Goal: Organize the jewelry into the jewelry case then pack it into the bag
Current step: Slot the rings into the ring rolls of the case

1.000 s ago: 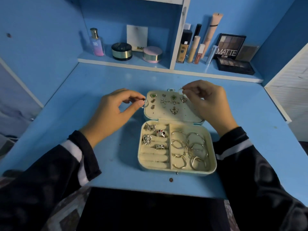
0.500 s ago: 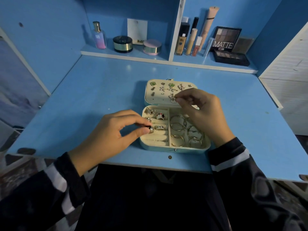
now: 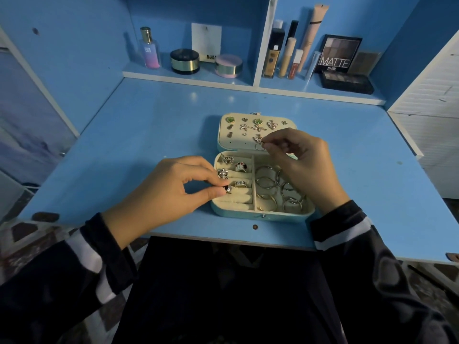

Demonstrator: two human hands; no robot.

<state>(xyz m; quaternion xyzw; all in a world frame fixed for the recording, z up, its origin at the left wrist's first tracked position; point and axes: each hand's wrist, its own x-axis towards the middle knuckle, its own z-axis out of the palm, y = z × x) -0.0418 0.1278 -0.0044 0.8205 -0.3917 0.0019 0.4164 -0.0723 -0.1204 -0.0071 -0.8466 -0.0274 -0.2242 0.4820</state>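
An open pale jewelry case [image 3: 260, 216] lies on the blue desk. Its flat lid [image 3: 223, 140] carries several stud earrings. The left half of the base holds rings in padded rolls, the right half holds several hoop earrings [image 3: 267, 181]. My left hand [image 3: 173, 192] pinches a small dark-stoned ring [image 3: 228, 189] between thumb and forefinger at the ring rolls. My right hand [image 3: 300, 162] hovers over the hoops and pinches a small hoop earring [image 3: 260, 146] at the lid's lower edge. No bag is in view.
A shelf at the back holds a perfume bottle [image 3: 149, 49], two round compacts [image 3: 185, 61], several makeup tubes [image 3: 288, 57] and eyeshadow palettes [image 3: 339, 54]. A white panel [image 3: 432, 115] borders the desk on the right. The desk's front edge [image 3: 223, 240] runs just below the case.
Both hands came down from the lid's top corners. The left hand carried its ring to the ring rolls, and the right brought its hoop to the lid's lower edge. The view shifted closer.
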